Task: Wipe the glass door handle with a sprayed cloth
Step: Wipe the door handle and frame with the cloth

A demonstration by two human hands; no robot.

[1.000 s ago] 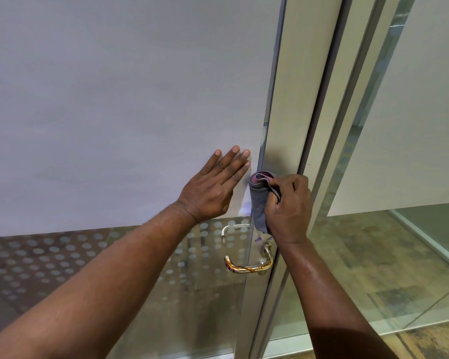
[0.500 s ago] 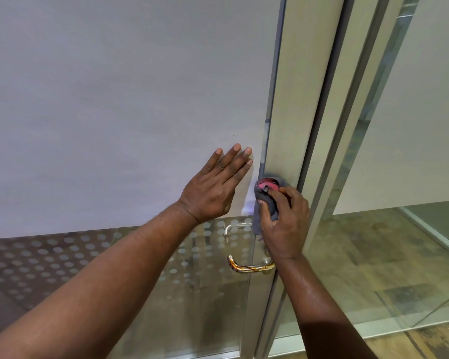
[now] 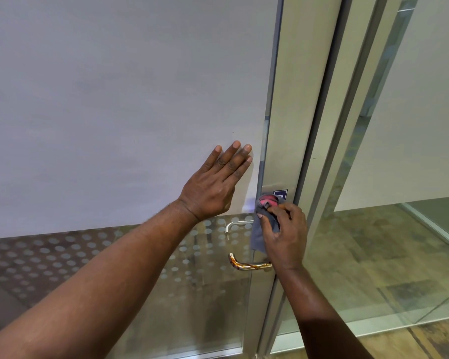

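R hand (image 3: 283, 234) grips cloth (image 3: 261, 229); L hand (image 3: 213, 185) flat.

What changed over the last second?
The right hand slid the grey cloth down the door's metal edge strip toward the lever handle, uncovering a small dark label. Its grip on the cloth is unchanged. The left hand stayed flat on the frosted glass.
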